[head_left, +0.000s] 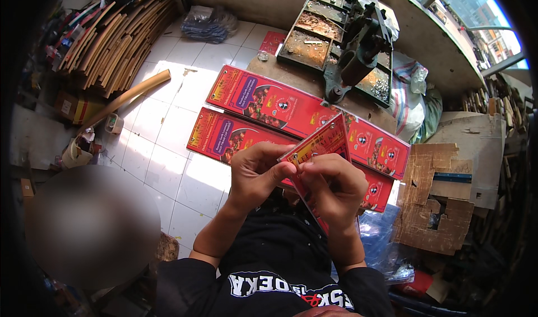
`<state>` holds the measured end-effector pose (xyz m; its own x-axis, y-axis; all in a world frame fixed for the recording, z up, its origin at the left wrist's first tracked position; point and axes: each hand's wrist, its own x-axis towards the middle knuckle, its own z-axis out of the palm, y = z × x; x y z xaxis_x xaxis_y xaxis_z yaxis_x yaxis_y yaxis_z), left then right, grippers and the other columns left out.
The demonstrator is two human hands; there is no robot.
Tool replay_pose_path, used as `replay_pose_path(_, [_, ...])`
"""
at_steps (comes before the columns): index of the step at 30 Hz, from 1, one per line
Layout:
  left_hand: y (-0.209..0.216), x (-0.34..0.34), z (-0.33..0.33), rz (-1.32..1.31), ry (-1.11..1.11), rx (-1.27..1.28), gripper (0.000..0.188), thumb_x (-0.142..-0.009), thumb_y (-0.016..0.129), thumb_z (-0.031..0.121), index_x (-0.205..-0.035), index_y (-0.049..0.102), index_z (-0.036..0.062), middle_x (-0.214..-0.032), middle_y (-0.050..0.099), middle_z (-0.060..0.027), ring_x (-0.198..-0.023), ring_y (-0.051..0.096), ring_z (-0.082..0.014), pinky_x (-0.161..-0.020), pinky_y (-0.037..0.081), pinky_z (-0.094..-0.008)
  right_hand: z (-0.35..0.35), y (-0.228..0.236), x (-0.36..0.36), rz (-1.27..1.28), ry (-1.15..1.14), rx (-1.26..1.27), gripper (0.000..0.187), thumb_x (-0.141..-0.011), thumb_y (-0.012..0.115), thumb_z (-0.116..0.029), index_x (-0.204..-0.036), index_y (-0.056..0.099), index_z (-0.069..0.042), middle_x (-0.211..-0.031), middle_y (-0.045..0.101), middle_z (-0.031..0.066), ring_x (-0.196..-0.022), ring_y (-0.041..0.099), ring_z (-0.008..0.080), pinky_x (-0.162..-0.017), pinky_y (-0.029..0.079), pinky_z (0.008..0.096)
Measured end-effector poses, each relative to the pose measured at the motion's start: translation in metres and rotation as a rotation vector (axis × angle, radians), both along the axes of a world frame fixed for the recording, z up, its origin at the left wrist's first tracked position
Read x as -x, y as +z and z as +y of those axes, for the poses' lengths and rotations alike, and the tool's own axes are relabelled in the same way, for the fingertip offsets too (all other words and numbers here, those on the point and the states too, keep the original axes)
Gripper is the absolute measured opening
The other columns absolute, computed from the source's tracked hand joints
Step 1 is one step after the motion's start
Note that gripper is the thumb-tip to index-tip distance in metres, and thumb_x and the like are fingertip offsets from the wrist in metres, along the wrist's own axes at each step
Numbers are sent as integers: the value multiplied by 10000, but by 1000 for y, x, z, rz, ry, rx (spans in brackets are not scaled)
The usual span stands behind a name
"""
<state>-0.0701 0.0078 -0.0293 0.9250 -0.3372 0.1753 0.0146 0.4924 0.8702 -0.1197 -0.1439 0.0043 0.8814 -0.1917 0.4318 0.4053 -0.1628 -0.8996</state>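
Note:
My left hand [255,174] grips the corner of a long red printed panel [329,135], its thumb and fingers on either side of the edge. With thumb and fingers pinched together, my right hand [336,185] holds the panel's face beside that corner. The panel is tilted up in front of my body; small metal eyelets show at its corners. Beneath it lie two rows of similar red panels, a far row [230,87] and a near row [210,135], partly covered by my hands. Anything tiny between my right fingertips is hidden.
Past the panels stands a dark metal hand press [356,65] beside a compartmented tray [311,48] of small metal parts. Wooden strips [120,48] are stacked far left, near a cardboard tube [131,98]. Cardboard [414,205] and clear plastic sheets [378,233] lie right. A blurred patch covers the lower left.

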Motion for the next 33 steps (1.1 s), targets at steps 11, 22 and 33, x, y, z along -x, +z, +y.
replay_pose_path(11, [0,-2,-3,-11,-72,46,389,-826,760,37,-1164,593,-60,-1043,692,-151,-940,684,-184,-822,581,-311,0,-4,0,51,-48,-87,115,-828,687,61,-925,702,2,-848,704,73,-709,648,94,-595,457,202])
replay_pose_path(22, [-3,-2,-1,69,-75,-9,236,-847,735,29,-1045,643,-61,-928,709,-146,-823,699,-172,-729,602,-301,-1,-4,-1,116,-32,-169,105,-844,694,47,-940,696,6,-795,701,53,-687,622,58,-585,440,187])
replay_pose_path(33, [-1,-1,-2,51,-79,-17,234,-855,727,15,-1068,657,-54,-927,719,-108,-835,683,-120,-719,573,-254,-2,4,2,230,-6,-271,65,-897,662,12,-961,666,21,-856,710,73,-764,666,94,-689,519,223])
